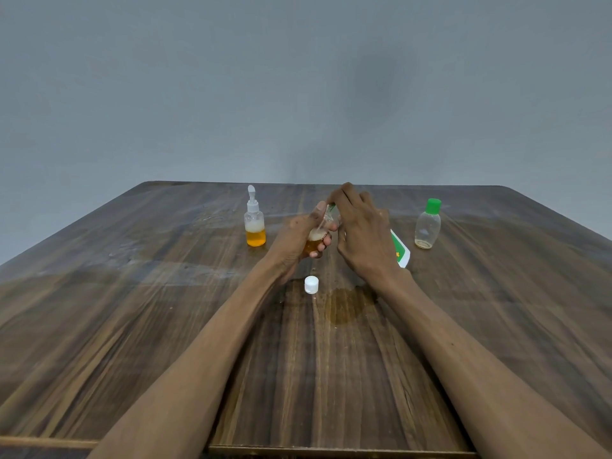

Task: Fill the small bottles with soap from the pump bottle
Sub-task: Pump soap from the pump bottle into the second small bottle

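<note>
Dark wooden table (165, 326) meets a grey wall, an amber spill (347, 306) near a white cap (311, 284). Left hand (298, 240) grips a tilted small bottle (319, 235) of orange soap mid-table; right hand (361, 233) pinches its top. Pump bottle (255, 223) stands left, green-capped bottle (428, 225) right

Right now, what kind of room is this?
Probably a plain indoor work spot: a bare grey wall, a wooden table, a pump bottle of orange soap.

No text can be read; the green-and-white label (400, 250) shows only illegible yellow marks.
</note>
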